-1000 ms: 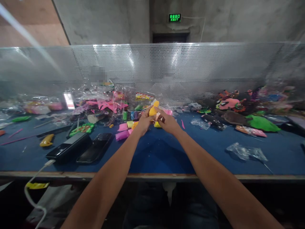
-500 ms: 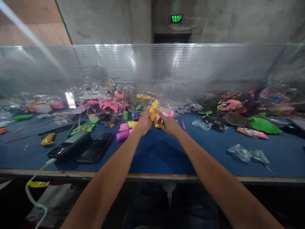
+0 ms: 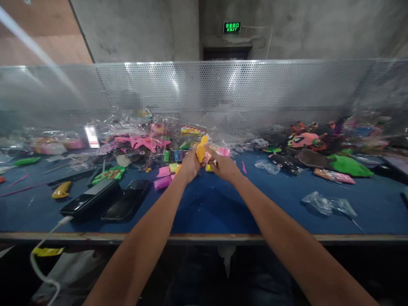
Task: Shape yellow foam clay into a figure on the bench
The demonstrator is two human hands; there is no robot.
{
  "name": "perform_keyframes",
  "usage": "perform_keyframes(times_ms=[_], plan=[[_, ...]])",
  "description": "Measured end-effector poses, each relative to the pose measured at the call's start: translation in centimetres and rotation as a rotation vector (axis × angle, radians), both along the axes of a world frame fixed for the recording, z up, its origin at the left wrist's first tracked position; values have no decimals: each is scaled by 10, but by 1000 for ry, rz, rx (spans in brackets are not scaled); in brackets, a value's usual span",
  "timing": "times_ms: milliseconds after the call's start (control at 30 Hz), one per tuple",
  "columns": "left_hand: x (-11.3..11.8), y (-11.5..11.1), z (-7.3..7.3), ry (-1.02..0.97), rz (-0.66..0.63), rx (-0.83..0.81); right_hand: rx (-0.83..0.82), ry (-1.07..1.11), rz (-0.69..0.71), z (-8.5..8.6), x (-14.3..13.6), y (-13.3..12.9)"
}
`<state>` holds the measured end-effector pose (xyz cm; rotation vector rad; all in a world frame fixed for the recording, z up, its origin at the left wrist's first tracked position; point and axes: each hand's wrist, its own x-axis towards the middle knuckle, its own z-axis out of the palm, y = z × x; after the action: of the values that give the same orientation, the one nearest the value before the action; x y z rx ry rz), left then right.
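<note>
A small yellow piece (image 3: 202,151) with a pale tip is held over the middle of the blue table. My left hand (image 3: 190,165) is closed round it from the left. My right hand (image 3: 225,167) meets it from the right, fingers bent and touching its lower right side; whether they grip anything else is too small to tell. Just left of my left hand lie pink and magenta packets (image 3: 162,182), with a yellow one (image 3: 174,167) beside them. Behind them stand small green and blue packets (image 3: 176,156).
A black phone (image 3: 128,200) and a dark device with a white cable (image 3: 91,197) lie at the left front. Clear crumpled plastic (image 3: 330,204) is at the right, before a green cloth-like piece (image 3: 349,165). A perforated metal screen (image 3: 191,85) runs behind the table (image 3: 216,212).
The yellow piece has tilted and now looks more bent at its top. Both hands stay together around it with slight finger shifts. The whole view has moved a little.
</note>
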<state>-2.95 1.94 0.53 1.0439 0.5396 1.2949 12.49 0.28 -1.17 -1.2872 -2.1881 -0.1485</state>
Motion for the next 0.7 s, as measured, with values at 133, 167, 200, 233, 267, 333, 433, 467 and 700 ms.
perform_keyframes(times_ms=[133,167,200,233,267,333,433,467,700], plan=[[0,-3,1,-22,-29,15,-44,-44,-26,1,0,0],[0,-2,1,-28,-35,21,-52,-50,-32,2,1,0],[-1,-2,0,-34,-38,27,-55,-48,-33,2,1,0],[0,-1,0,-39,-37,30,-53,-39,-30,2,1,0],[0,-1,-1,-43,-33,28,-47,-26,-24,2,1,0],[0,1,-2,-48,-20,19,-23,0,-5,2,1,-1],[0,3,-2,-48,-26,23,3,-5,10,2,0,-1],[0,3,-2,-52,-31,30,-1,-14,8,2,0,-1],[-4,7,-8,-12,29,122,-10,75,-8,1,3,1]])
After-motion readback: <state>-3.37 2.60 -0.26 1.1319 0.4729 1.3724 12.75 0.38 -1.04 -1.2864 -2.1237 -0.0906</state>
